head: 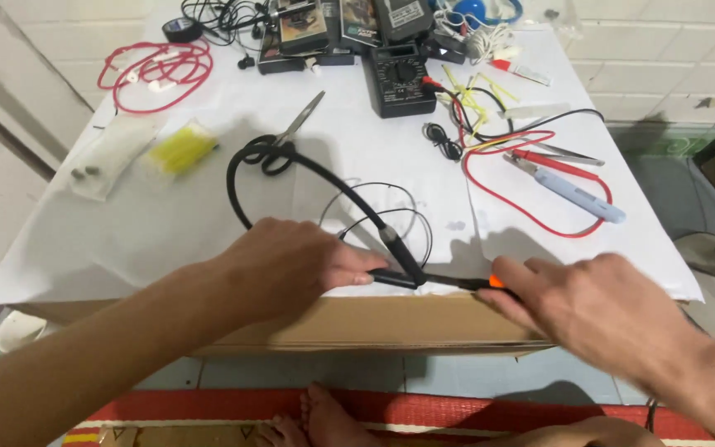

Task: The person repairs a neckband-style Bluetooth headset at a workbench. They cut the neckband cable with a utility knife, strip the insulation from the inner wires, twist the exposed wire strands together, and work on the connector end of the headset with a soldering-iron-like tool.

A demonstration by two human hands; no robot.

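your left hand (pixel 295 265) is clenched on one end of a thick black cable (pixel 308 170), pinning it at the near edge of the table (pixel 84 240). your right hand (pixel 589 302) grips a tool with an orange mark (pixel 496 281), its dark tip meeting the cable end between the two hands. both hands sit right on the near edge, so there is little surface behind them; open white surface lies to the near left and in the middle, just beyond your left hand.

the cable loops away to the far left and ends beside a pair of scissors (pixel 299 124). a thin black wire (pixel 391 211) coils just beyond the work point. to the right lie a red wire loop (pixel 523 203), a light blue pen-shaped tool (pixel 577 194) and red-handled tweezers (pixel 556 161). a black meter (pixel 399 79) stands at the far middle, a red coiled cord (pixel 159 74) at the far left, a yellow bundle in a clear bag (pixel 179 149) nearer.

most of the right hand's tool is hidden under your fingers; its kind cannot be told. the far row of boxes is cut off by the frame.

the table is covered in white paper over a cardboard-coloured front. the floor is pale tile, with a red mat (pixel 424 410) and your bare feet (pixel 316 422) below.
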